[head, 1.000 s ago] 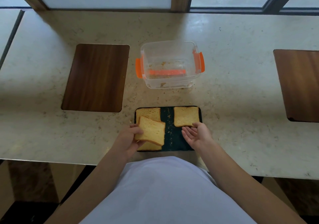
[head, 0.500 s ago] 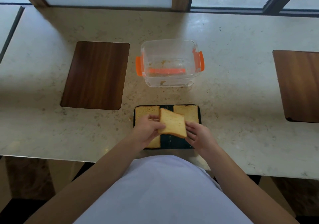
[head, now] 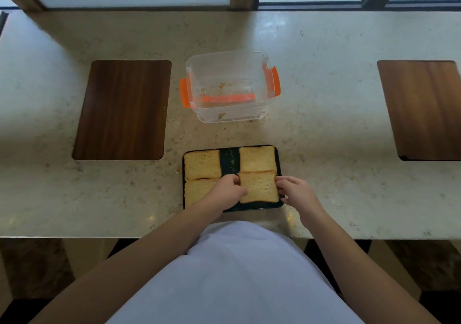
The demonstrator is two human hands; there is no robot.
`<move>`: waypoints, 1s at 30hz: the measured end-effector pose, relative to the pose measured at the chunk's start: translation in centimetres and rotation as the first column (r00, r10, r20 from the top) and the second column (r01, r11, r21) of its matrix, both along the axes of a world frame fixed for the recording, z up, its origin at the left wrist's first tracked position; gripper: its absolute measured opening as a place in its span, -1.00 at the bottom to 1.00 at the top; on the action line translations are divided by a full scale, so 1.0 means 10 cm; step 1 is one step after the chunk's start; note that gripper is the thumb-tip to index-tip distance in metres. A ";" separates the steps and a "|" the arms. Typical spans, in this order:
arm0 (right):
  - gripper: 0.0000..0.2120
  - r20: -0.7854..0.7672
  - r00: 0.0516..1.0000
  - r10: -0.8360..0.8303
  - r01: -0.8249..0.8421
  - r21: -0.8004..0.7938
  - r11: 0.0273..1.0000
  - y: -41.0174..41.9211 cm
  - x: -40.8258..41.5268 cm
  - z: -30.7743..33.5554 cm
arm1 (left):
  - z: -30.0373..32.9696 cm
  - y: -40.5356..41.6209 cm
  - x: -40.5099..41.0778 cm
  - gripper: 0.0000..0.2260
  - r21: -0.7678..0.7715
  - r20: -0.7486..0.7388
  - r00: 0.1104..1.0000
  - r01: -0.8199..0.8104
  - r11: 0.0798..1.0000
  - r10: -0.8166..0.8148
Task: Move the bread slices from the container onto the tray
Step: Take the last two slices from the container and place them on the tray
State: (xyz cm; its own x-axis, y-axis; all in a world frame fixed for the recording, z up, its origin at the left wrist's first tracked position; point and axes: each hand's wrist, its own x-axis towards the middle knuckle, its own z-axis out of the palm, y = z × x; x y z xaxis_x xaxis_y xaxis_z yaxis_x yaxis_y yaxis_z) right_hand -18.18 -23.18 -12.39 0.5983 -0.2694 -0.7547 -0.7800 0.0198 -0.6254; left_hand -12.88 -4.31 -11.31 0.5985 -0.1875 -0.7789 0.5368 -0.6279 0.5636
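A dark tray (head: 229,159) lies near the counter's front edge with several bread slices on it. One slice (head: 202,164) fills the far left, another (head: 257,159) the far right, and a third (head: 197,190) sits near left, partly under my wrist. The near right slice (head: 259,186) lies on the tray between my hands. My left hand (head: 227,191) pinches its left edge. My right hand (head: 294,191) touches its right edge with its fingertips. The clear container (head: 228,86) with orange clips stands behind the tray and holds only crumbs.
A dark wooden board (head: 122,109) is set in the counter on the left, and another (head: 424,109) on the right. Crumbs lie between container and tray. A window frame runs along the counter's far edge.
The slice my left hand carried went from the tray's left side across to the near right corner and now lies flat. My right hand closed in on its right edge.
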 end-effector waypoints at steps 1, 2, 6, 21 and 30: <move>-0.73 0.002 0.999 0.043 -0.043 -0.033 0.999 0.01 -0.01 0.00 | -0.01 0.00 0.00 -0.53 0.000 -0.030 1.000 -0.002 1.000 0.002; -0.69 0.002 0.997 0.077 -0.077 -0.064 0.995 0.02 -0.01 0.01 | -0.02 -0.01 0.00 -0.52 -0.001 -0.054 0.999 -0.004 1.000 0.004; -0.64 -0.029 0.991 0.128 -0.130 -0.120 0.984 0.03 0.00 0.05 | -0.06 -0.03 0.00 -0.42 -0.017 -0.135 0.989 -0.071 0.997 0.068; -0.51 -0.119 0.932 0.344 -0.363 -0.263 0.894 0.04 0.00 0.05 | -0.10 -0.04 -0.01 -0.40 -0.019 -0.148 0.987 -0.074 0.997 0.070; -0.60 -0.227 0.866 0.444 -0.498 -0.327 0.803 0.12 0.01 0.07 | -0.11 -0.03 0.01 -0.44 -0.052 -0.163 0.984 -0.080 0.995 0.071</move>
